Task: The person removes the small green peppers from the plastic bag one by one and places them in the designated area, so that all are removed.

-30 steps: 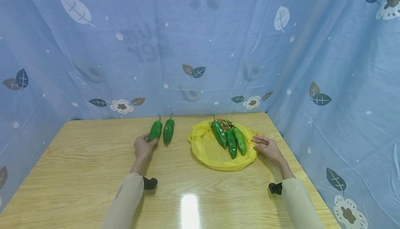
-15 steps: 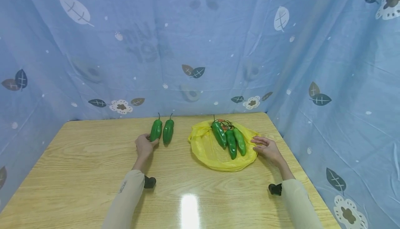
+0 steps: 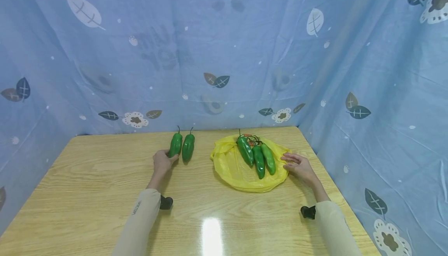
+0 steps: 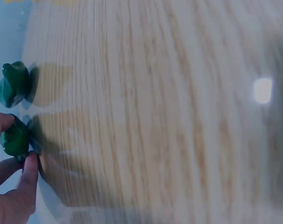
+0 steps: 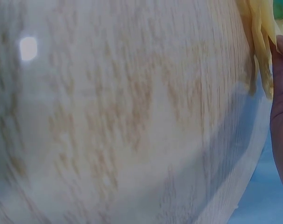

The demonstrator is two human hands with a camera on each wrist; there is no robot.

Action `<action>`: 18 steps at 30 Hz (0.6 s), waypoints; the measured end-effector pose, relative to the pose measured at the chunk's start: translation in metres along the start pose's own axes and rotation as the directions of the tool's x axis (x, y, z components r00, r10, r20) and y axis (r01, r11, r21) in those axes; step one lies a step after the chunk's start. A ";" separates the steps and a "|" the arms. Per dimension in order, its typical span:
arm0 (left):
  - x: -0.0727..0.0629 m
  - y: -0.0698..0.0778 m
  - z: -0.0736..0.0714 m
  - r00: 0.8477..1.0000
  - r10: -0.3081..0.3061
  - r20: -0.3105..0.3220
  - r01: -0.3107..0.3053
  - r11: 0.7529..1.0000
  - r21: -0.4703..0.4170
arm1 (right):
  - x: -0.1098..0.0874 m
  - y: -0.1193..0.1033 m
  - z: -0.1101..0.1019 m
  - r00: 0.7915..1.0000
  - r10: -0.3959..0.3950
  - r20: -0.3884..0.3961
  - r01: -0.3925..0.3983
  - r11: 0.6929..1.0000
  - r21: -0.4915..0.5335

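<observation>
In the head view my left hand (image 3: 162, 162) pinches the lower end of a green pepper (image 3: 175, 144) lying at the back left of the table. The left wrist view shows the thumb on one side of this pepper (image 4: 16, 137) and a fingertip on the other. A second green pepper (image 3: 188, 147) lies just to its right, stem toward the back. On the right, my right hand (image 3: 301, 168) holds the edge of a spread yellow plastic bag (image 3: 241, 180) between thumb and fingers. On the bag rest three green peppers (image 3: 259, 162), with small orange-red things with dark stems (image 3: 251, 141) behind them.
The wooden table (image 3: 105, 194) ends at the back and right against a blue patterned curtain (image 3: 175, 54). Dark devices, the left one (image 3: 166, 202) and the right one (image 3: 308, 212), are worn at the wrists.
The left hand and its pepper have shifted slightly to the right and back, bringing that pepper more upright and closer to its neighbour. The right hand and the bag stay in place.
</observation>
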State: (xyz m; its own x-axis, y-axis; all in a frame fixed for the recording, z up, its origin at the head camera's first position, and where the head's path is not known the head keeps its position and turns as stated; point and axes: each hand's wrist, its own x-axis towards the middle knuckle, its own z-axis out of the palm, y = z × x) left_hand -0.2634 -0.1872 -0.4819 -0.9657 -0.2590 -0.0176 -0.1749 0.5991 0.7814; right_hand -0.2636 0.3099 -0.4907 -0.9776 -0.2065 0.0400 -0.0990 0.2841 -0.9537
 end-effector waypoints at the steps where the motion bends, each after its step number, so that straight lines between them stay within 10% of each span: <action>1: 0.000 0.000 0.000 1.000 0.007 0.006 -0.007 1.000 0.007 | 0.000 0.000 0.000 1.000 0.000 0.000 0.000 1.000 0.002; 18: 0.002 0.004 -0.009 0.997 0.035 0.072 -0.040 0.996 0.077 | 0.002 0.002 0.000 1.000 -0.002 0.004 0.002 1.000 0.014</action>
State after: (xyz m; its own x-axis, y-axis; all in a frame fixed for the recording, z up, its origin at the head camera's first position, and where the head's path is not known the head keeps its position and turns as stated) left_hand -0.2643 -0.1921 -0.4737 -0.9826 -0.1825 -0.0357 -0.1502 0.6653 0.7313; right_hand -0.2655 0.3102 -0.4922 -0.9766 -0.2113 0.0406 -0.0984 0.2710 -0.9575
